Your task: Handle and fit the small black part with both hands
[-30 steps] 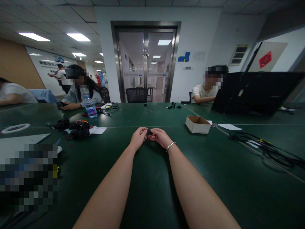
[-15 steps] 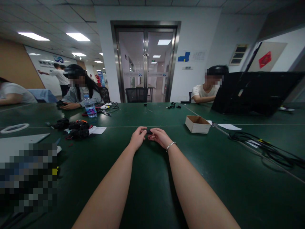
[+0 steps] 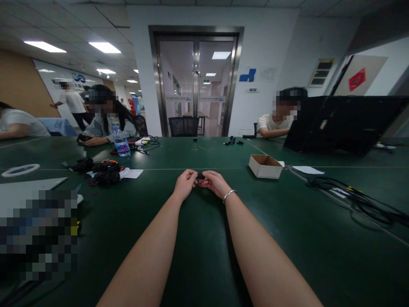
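A small black object (image 3: pixel 200 175) sits between my two hands, just above the green table (image 3: pixel 204 238); its kind is too small to make out. My left hand (image 3: pixel 185 185) pinches its left end with thumb and fingers. On the right end, the fingers of my right hand (image 3: pixel 216 183) are closed, a silver bracelet at that wrist. Most of the object is covered by the fingertips. To the right of my right hand stands an open cardboard box (image 3: pixel 265 171).
Several small black pieces (image 3: pixel 233 141) lie farther back. On the left are a water bottle (image 3: pixel 121 143), black gear (image 3: pixel 107 174) and white paper (image 3: pixel 131 173). Black cables (image 3: pixel 358 198) and a large black screen (image 3: pixel 341 123) occupy the right. People sit across the table.
Both hands keep nearly the same place and hold on the small black object. In the background at left, a standing person has shifted position.
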The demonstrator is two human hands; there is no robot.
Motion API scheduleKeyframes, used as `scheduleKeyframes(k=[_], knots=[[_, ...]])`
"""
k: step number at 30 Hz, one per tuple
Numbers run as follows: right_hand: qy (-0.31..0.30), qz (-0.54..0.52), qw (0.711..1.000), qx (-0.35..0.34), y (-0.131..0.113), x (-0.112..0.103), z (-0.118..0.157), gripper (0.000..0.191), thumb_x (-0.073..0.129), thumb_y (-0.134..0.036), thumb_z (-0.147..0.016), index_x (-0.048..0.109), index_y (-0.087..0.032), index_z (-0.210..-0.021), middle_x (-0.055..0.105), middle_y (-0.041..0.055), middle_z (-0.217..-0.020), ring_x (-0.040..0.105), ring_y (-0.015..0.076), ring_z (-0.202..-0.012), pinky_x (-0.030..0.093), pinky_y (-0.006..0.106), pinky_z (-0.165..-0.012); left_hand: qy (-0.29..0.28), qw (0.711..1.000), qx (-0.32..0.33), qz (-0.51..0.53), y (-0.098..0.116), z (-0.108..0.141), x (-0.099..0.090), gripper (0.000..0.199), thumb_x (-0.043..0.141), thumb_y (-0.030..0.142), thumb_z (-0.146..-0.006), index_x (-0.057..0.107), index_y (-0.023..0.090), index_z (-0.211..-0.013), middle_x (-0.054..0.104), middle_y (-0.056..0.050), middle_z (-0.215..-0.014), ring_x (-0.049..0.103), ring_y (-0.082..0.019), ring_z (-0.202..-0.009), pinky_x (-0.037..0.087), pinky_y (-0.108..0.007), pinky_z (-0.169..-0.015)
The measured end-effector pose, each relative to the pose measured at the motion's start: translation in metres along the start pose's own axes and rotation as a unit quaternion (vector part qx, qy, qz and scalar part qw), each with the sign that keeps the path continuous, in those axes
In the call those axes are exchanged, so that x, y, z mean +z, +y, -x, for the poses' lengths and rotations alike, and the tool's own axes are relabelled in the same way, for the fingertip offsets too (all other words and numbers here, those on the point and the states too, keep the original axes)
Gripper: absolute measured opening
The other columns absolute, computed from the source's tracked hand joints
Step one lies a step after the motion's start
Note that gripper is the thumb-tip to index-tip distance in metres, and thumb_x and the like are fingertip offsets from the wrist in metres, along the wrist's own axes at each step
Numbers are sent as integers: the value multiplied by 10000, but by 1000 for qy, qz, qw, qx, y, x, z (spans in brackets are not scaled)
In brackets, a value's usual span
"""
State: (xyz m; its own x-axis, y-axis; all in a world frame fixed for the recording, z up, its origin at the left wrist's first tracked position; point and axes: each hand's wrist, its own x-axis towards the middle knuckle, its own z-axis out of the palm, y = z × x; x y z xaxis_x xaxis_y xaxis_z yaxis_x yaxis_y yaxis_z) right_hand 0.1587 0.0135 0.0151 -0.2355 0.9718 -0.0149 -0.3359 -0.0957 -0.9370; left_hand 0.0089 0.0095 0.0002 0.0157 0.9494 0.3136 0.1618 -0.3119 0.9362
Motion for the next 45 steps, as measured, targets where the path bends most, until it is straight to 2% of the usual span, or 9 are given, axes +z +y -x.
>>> scheduleKeyframes(k=[7, 12, 15, 18, 21, 24, 36, 42, 45], knots=[[6, 3, 1000, 2, -1, 2, 2, 25, 572, -111, -847, 588, -130, -843, 650, 56, -601, 617, 123, -491, 562, 244, -577, 16, 998, -31, -59, -6, -3, -2, 397, 504, 552, -819, 563, 167, -739, 583, -3, -577, 523, -112, -485, 391, -219, -502], [-5, -3, 1000, -10, -1, 1, 2, 123, 537, -58, -820, 600, -142, -884, 674, 45, -661, 616, 108, -495, 572, 250, -596, 13, 994, -33, -106, -3, -2, -1, 481, 432, 595, -841, 553, 168, -655, 565, -10, -559, 519, -115, -477, 393, -226, -501], [-1, -11, 1000, -11, 0, 1, 1, 129, 520, -51, -817, 598, -140, -870, 672, 48, -649, 609, 109, -473, 572, 252, -581, 26, 997, -42, -67, -1, -1, 0, 382, 473, 537, -841, 576, 173, -790, 597, -15, -685, 555, -117, -542, 399, -210, -493], [13, -18, 1000, -8, -1, 1, 1, 134, 501, -43, -818, 590, -132, -863, 665, 53, -621, 606, 116, -459, 570, 252, -560, 23, 999, -42, -15, 0, -2, -1, 235, 549, 359, -816, 563, 188, -977, 606, -23, -856, 574, -110, -623, 396, -184, -486], [15, -19, 1000, -9, -2, 1, 1, 126, 499, -49, -822, 589, -125, -866, 669, 58, -626, 606, 118, -461, 576, 259, -564, 20, 999, -29, -2, 2, -2, -2, 263, 536, 251, -813, 528, 174, -1065, 582, -1, -746, 530, -94, -569, 389, -178, -498], [13, -19, 1000, -6, -2, 2, 2, 121, 501, -50, -821, 590, -122, -861, 671, 63, -629, 609, 119, -467, 579, 260, -570, 25, 999, -34, -2, 2, -1, -2, 273, 473, 288, -864, 506, 161, -1103, 537, 25, -621, 489, -94, -508, 386, -189, -504], [5, -23, 1000, -9, 1, -1, 0, 112, 534, -52, -787, 586, -130, -848, 670, 60, -652, 624, 132, -490, 575, 269, -574, 5, 1000, -26, 4, 4, -1, 0, 354, 516, 320, -846, 495, 148, -1155, 567, 10, -685, 511, -91, -517, 392, -200, -510], [-7, -17, 1000, -10, 2, -2, -1, 122, 530, -47, -787, 589, -126, -859, 673, 67, -669, 625, 127, -492, 564, 245, -555, -10, 1000, -8, -7, -2, -2, 1, 292, 458, 362, -874, 560, 149, -1046, 529, 22, -570, 494, -101, -498, 372, -203, -498], [-3, -22, 1000, -11, 2, -3, -1, 133, 514, -39, -791, 590, -123, -861, 676, 73, -677, 627, 130, -496, 567, 252, -562, 1, 1000, -9, -10, -3, -3, 1, 302, 485, 400, -857, 578, 163, -1020, 565, 5, -642, 508, -100, -519, 381, -207, -503]])
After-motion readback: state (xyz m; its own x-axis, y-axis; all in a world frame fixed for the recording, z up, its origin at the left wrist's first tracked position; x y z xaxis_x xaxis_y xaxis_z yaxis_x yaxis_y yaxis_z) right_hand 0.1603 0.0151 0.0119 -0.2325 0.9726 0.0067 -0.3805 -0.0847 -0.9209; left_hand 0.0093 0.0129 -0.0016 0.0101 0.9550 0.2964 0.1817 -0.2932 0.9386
